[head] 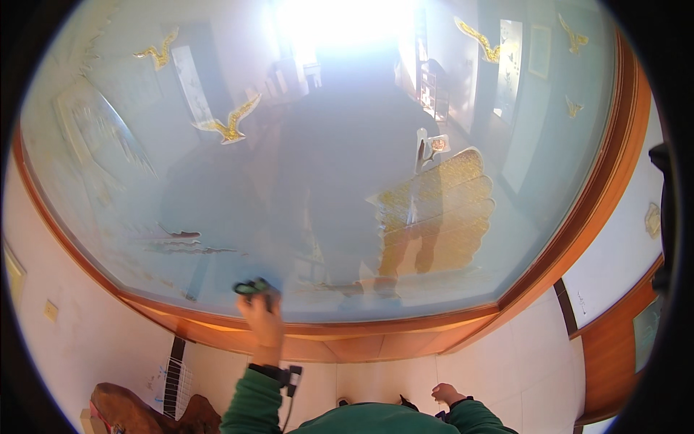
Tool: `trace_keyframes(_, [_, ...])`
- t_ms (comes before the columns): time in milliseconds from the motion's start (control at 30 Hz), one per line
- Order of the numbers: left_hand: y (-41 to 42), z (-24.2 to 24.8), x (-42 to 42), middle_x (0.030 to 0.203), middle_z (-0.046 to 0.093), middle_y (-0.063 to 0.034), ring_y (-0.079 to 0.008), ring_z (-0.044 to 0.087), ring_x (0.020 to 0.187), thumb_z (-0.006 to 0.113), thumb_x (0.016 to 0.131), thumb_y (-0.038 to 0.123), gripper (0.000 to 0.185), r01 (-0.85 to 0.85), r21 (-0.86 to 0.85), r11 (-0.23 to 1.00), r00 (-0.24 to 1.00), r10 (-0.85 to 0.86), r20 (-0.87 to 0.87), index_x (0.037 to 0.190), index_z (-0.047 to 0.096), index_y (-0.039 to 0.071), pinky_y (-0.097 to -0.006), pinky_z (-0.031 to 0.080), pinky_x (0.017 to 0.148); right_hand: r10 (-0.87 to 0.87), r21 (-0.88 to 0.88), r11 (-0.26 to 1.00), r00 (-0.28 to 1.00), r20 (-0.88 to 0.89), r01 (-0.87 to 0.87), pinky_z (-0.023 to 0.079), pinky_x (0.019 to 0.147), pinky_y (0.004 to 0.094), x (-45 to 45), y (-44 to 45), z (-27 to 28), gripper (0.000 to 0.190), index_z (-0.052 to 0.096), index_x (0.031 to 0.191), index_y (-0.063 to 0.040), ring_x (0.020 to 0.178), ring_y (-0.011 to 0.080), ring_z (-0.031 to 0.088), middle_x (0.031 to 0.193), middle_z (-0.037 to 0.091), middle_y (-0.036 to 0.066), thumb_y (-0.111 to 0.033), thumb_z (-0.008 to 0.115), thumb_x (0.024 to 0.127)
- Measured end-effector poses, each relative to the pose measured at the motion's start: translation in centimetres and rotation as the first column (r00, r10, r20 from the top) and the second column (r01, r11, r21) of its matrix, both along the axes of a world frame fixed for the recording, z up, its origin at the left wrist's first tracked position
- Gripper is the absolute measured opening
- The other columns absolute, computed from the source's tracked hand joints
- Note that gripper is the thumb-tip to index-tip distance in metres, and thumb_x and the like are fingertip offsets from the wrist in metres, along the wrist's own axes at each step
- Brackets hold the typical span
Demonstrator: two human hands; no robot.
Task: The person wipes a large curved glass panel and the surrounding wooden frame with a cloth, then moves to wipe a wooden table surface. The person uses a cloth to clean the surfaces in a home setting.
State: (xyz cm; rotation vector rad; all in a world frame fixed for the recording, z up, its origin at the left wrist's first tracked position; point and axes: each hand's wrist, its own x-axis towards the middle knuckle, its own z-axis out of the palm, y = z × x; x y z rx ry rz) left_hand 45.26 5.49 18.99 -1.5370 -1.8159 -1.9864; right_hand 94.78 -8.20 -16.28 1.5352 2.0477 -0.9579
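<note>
A large glass panel (pixel 347 233) with a painted or etched sailing boat and golden birds fills the view, set in a wooden frame (pixel 379 328). Low on the panel, left of the middle, my left hand (pixel 263 312) is closed on a dark green and black item (pixel 255 287), possibly a cloth or sponge, which lies against the glass or just before it; blur hides which. Down at the lower right, my right hand (pixel 447 393) hangs near my body over the floor, its fingers curled, with nothing visible in it.
A pale tiled floor (pixel 379 377) lies below the panel. At the lower left are a white wire rack (pixel 178 388) and a brown carved wooden piece (pixel 127 409). A wall socket (pixel 51 310) is on the left wall. The glass reflects a bright window and a room.
</note>
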Motion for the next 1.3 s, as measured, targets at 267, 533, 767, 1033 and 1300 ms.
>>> trace_keyframes(267, [-2.3,-5.3,4.6,0.111,0.050,-0.0197,-0.0372,0.051,0.097,0.075,0.078,0.009,0.037,-0.045,-0.228,0.973,0.779,-0.109,-0.617,0.114,0.064,0.011,-0.0436,0.046,0.082,-0.409,-0.087,0.912,0.902,-0.139,0.400,0.052,0.088,0.0431,-2.2,1.3,1.6,0.032,0.073,0.094,-0.009,0.099,0.0377,0.065,0.102,0.069,0.020,-0.031,0.053,0.081])
trace_keyframes(533, [1.0,13.8,4.8,0.104,0.052,-0.0181,-0.0341,0.056,0.090,0.067,0.075,-0.002,0.022,0.083,0.050,0.995,0.831,-0.042,-0.554,0.096,0.062,-0.001,-0.0429,0.048,0.081,-0.264,0.061,0.961,0.959,-0.103,0.271,0.055,0.071,0.0415,-0.4,-0.1,-1.5,0.012,0.070,0.083,-0.010,0.081,0.0309,0.068,0.082,0.070,0.010,-0.018,0.062,0.077])
trace_keyframes(767, [2.5,25.3,8.4,0.111,0.058,-0.0145,-0.0338,0.056,0.093,0.066,0.072,-0.006,0.034,0.112,0.392,0.913,0.705,0.205,-0.679,0.105,0.067,0.003,-0.0450,0.045,0.077,-0.067,0.100,0.993,0.998,-0.018,0.069,0.056,0.076,0.0422,0.8,-1.5,-3.7,0.014,0.070,0.088,-0.013,0.092,0.0295,0.067,0.093,0.070,0.010,-0.019,0.064,0.077])
trace_keyframes(1033, [2.0,6.5,13.0,0.108,0.055,-0.0023,-0.0232,0.051,0.089,0.068,0.078,0.017,0.027,0.377,0.085,0.922,0.366,-0.064,-0.929,0.105,0.069,0.019,-0.0379,0.042,0.074,-0.483,-0.101,0.875,0.869,-0.109,0.474,0.051,0.087,0.0442,1.0,-2.2,2.9,0.033,0.073,0.091,-0.007,0.098,0.0379,0.064,0.100,0.068,0.022,-0.030,0.052,0.082])
trace_keyframes(1300, [2.4,-3.6,12.6,0.110,0.051,-0.0009,-0.0215,0.048,0.095,0.061,0.083,0.018,0.025,0.396,-0.130,0.909,0.148,-0.203,-0.968,0.107,0.068,0.017,-0.0350,0.041,0.077,-0.533,-0.100,0.844,0.846,-0.033,0.528,0.052,0.087,0.0438,2.2,-4.2,4.0,0.031,0.072,0.091,-0.006,0.098,0.0377,0.065,0.100,0.069,0.021,-0.028,0.053,0.081])
